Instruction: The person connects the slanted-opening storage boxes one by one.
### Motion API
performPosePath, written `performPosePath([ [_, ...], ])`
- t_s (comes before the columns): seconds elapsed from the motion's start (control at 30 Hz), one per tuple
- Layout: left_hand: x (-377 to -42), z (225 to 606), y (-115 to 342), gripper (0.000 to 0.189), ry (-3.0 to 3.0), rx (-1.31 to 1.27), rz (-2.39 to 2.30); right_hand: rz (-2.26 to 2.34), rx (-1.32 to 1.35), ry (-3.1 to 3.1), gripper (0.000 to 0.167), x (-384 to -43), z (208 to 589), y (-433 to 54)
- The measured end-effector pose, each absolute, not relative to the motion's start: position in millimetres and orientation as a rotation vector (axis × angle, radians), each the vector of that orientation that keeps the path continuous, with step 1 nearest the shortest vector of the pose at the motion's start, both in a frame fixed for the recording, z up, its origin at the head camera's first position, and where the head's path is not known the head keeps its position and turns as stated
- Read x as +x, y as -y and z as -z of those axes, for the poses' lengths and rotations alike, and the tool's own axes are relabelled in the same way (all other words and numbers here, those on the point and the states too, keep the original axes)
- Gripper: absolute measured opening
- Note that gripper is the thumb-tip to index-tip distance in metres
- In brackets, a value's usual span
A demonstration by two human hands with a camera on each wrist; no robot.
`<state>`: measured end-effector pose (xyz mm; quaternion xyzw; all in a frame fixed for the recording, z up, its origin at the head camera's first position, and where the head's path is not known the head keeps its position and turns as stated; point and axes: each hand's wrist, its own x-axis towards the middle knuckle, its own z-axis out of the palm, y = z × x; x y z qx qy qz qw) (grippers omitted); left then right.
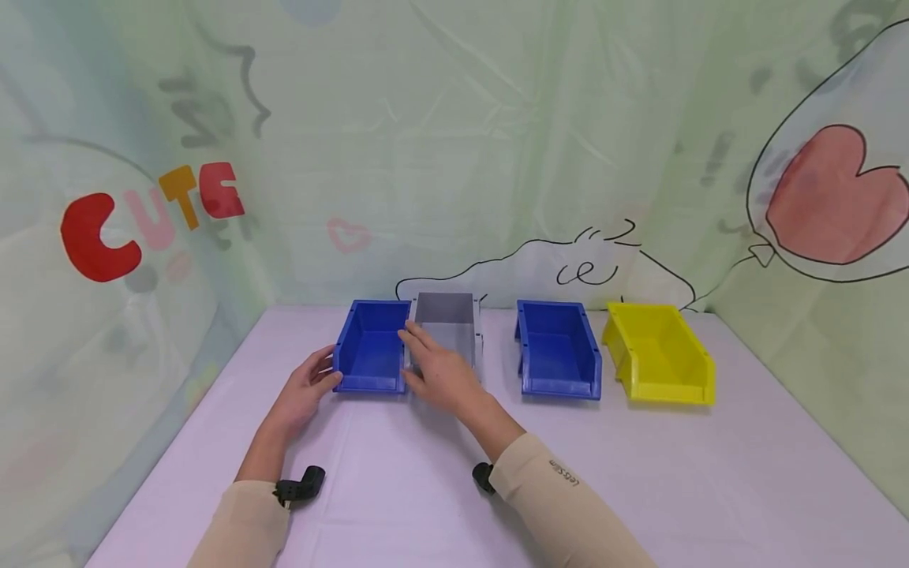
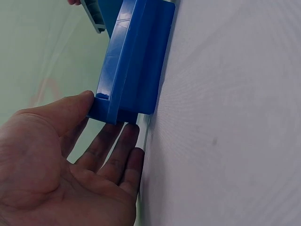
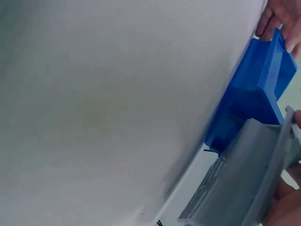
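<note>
A blue storage bin point(image 1: 372, 351) stands on the table at the left of a row, directly beside a grey storage bin point(image 1: 447, 331). My left hand point(image 1: 305, 394) touches the outer left side of this blue bin. In the left wrist view its thumb point(image 2: 77, 106) rests at the bin's front corner, and its extended fingers point(image 2: 108, 160) meet the side below the rim. Reaching across the front of the grey bin, my right hand point(image 1: 443, 375) has nearly straight fingers on the rims where the two bins meet. Part of the grey bin is hidden behind it.
To the right stand a second blue bin point(image 1: 557, 351) and a yellow bin point(image 1: 663, 355), each with a gap beside it. The table point(image 1: 398, 489) has a pale cloth. A printed curtain point(image 1: 454, 158) hangs behind and along both sides.
</note>
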<state>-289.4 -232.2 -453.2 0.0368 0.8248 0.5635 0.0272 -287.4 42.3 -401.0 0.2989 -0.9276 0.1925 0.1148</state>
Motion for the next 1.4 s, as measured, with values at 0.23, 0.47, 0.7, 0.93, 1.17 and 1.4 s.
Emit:
performPosePath([
  [0.23, -290.6, 453.5, 231.4, 0.062, -2.548, 0.107, -1.739, -0.563, 0.861, 2.787, 0.068, -287.5, 405.6, -43.9],
  [0.47, -289.4, 452.3, 232.0, 0.063, -2.555, 0.107, -1.735, -0.518, 0.897, 2.872, 0.077, -287.3, 406.2, -45.1],
  [0.7, -291.8, 457.3, 233.9, 0.062, -2.554, 0.118, -1.73, -0.504, 0.937, 3.014, 0.088, -287.1, 409.2, -47.6],
  [0.93, -293.5, 457.9, 232.9, 0.062, -2.554, 0.098, -1.732, -0.486, 0.943, 3.042, 0.09, -285.8, 406.5, -48.4],
  [1.17, -291.7, 456.3, 233.2, 0.062, -2.547, 0.122, -1.755, -0.54, 0.933, 3.059, 0.088, -283.8, 404.1, -48.8],
  [1.4, -291.2, 455.8, 233.4, 0.062, -2.537, 0.16, -1.775, -0.55, 0.919, 3.063, 0.085, -282.3, 400.6, -48.2],
])
